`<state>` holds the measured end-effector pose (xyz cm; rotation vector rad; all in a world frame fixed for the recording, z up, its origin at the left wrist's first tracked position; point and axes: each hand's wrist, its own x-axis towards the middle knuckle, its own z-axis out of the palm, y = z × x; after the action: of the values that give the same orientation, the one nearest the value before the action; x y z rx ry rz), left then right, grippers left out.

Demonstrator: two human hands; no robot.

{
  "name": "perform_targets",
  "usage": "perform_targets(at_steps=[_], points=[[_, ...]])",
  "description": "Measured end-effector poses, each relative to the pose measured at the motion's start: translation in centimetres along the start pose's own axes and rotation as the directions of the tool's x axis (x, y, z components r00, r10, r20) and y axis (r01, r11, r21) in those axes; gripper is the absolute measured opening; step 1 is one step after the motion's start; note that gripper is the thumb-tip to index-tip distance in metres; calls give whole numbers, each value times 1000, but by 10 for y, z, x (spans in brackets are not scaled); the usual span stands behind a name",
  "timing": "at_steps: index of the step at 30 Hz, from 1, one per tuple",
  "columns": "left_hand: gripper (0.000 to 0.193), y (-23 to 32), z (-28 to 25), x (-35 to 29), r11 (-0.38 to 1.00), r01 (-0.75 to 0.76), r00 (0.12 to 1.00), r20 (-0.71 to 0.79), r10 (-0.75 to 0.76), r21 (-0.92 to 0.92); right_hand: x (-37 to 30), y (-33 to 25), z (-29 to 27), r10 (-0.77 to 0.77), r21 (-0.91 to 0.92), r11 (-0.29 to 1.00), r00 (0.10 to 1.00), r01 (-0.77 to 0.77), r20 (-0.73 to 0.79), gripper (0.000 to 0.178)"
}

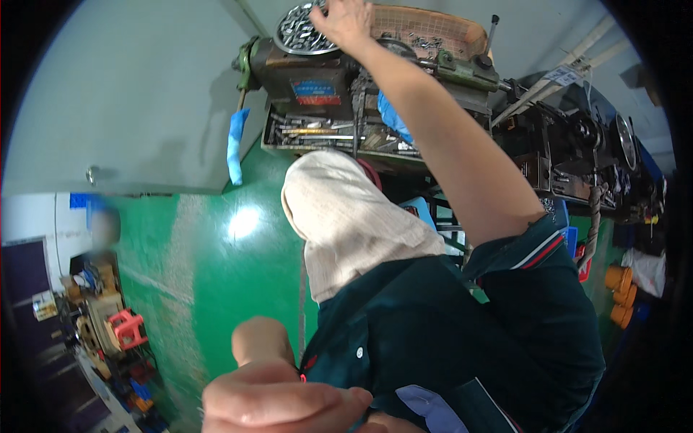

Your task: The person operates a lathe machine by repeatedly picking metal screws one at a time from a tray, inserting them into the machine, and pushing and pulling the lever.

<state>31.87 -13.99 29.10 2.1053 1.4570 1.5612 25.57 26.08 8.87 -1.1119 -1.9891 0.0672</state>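
My right hand [345, 23] is stretched far forward over a round metal bowl [307, 49] at the top of the view. Small shiny metal parts [297, 29] fill the bowl. The thumb stands apart from the other fingers, near the parts; the hand's upper edge is cut off. My left hand [281, 400] is raised close to the camera at the lower edge. Its fingers are curled and pressed together, and what they hold, if anything, is hidden. Between the arms, a cream cloth [346, 216] hangs in front of my dark shirt.
A dark bench machine [303, 83] stands beneath the bowl, with a tool tray [325, 148] below it. Behind is a tan basket [433, 25] with small parts. A grey cabinet [130, 94] is at left, a red stool [128, 328] lower left, more machines [577, 144] at right.
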Motion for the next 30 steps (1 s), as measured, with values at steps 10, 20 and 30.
perform_targets(at_steps=[10,20,30], points=[[36,-154,148,-86,993,103,985,-132,-111,-63,0,-5,-1,65,33,997,996,-63,-62,36],[19,-200,198,-150,937,281,811,471,-348,209,-4,-9,-10,112,-92,990,994,-109,22,38],[30,-259,152,4,936,245,910,272,-312,252,-1,-7,7,180,20,983,983,-181,19,39]])
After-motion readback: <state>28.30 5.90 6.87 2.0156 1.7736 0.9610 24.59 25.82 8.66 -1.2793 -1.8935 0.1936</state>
